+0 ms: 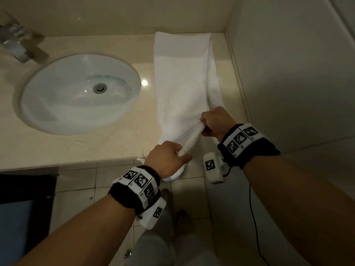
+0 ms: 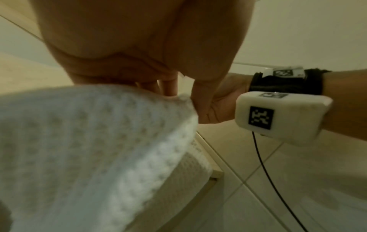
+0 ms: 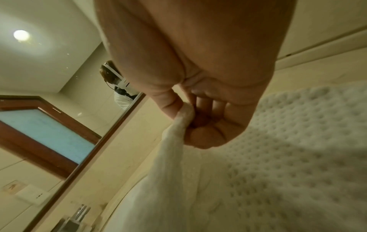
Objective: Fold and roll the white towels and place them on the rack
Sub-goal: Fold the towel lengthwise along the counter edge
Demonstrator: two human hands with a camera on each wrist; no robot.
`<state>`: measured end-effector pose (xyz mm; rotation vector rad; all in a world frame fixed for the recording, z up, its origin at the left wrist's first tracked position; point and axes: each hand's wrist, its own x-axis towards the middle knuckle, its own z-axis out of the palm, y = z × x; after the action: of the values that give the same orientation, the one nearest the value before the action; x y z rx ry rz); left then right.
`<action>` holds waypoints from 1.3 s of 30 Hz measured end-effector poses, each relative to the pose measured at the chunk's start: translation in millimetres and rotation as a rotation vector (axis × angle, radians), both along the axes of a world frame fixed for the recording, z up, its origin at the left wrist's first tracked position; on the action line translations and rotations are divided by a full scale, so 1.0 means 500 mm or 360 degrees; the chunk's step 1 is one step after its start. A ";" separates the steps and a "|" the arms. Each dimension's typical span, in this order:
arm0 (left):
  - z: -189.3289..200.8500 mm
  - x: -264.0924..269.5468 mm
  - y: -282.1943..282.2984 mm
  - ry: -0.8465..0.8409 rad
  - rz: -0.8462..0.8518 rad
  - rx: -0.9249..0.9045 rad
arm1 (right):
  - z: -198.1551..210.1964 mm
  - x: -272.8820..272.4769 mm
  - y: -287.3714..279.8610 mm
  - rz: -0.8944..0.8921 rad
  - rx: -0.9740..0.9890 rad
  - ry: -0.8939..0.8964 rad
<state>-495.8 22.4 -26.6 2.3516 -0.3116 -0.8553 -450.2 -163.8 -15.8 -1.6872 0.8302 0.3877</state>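
- A white waffle-weave towel [image 1: 182, 77] lies lengthwise on the beige counter [image 1: 76, 148], right of centre in the head view, beside the oval sink [image 1: 57, 104].
- Its near end hangs over the counter's front edge.
- The left hand [image 1: 167, 160] pinches the towel's near end.
- The right hand [image 1: 217, 123] has its grip closed on the same end.

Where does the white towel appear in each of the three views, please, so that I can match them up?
Head: the white towel lies in a long strip on the counter right of the sink, its near end held by both hands.
Left wrist: it fills the lower left, below the left hand.
Right wrist: it covers the lower right, its edge pinched by the right hand.
Shared landmark: the right hand.
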 end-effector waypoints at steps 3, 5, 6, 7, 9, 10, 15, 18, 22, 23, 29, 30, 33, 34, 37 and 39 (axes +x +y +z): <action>0.011 -0.022 -0.023 0.0002 -0.0025 -0.0192 | -0.004 -0.008 -0.030 0.0047 0.0014 0.0003; 0.024 -0.033 -0.053 0.0020 -0.0068 -0.0302 | 0.000 -0.012 -0.046 0.0045 -0.0022 -0.0015; 0.029 -0.039 -0.069 0.0024 -0.0088 -0.0332 | 0.001 -0.012 -0.056 0.0007 -0.0046 -0.0036; 0.031 -0.045 -0.085 0.0026 -0.0106 -0.0349 | 0.002 -0.012 -0.065 -0.0042 -0.0045 -0.0052; 0.027 -0.057 -0.110 0.0071 -0.0129 -0.0394 | 0.006 -0.015 -0.083 -0.0041 -0.0124 -0.0055; 0.023 -0.061 -0.117 0.0160 -0.0112 -0.0443 | 0.005 -0.016 -0.092 0.0027 -0.0215 -0.0033; 0.011 -0.064 -0.127 0.0685 0.0209 -0.0739 | -0.019 -0.030 -0.128 0.0132 -0.0412 -0.0114; -0.003 -0.037 -0.133 0.0618 0.0816 -0.0970 | -0.039 -0.046 -0.142 0.0078 -0.0445 -0.0094; -0.049 0.023 -0.116 0.0696 0.1619 -0.1180 | -0.057 -0.060 -0.148 0.0029 -0.0471 -0.0066; -0.058 0.034 -0.109 0.0694 0.1666 -0.1113 | -0.063 -0.063 -0.149 0.0011 -0.0488 -0.0075; -0.090 0.087 -0.063 0.0213 0.1382 -0.0203 | -0.077 -0.090 -0.143 -0.0038 -0.0363 -0.0149; -0.087 0.086 -0.059 0.0168 0.1309 -0.0070 | -0.078 -0.098 -0.141 -0.0044 -0.0296 -0.0137; -0.086 0.073 -0.053 0.0114 0.1118 0.0090 | -0.098 -0.139 -0.133 -0.0089 0.0028 -0.0194; -0.088 0.070 -0.051 0.0093 0.1055 0.0130 | -0.107 -0.154 -0.131 -0.0098 0.0096 -0.0222; -0.086 0.065 -0.048 0.0075 0.0939 0.0182 | -0.130 -0.191 -0.129 -0.0039 0.0123 -0.0255; -0.086 0.066 -0.046 0.0050 0.0885 0.0192 | -0.149 -0.207 -0.128 0.0035 0.0082 -0.0241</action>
<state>-462.9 -0.4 -69.6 2.3478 0.4039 -0.6459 -553.9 -228.0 -90.4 -1.6570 0.6857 0.2900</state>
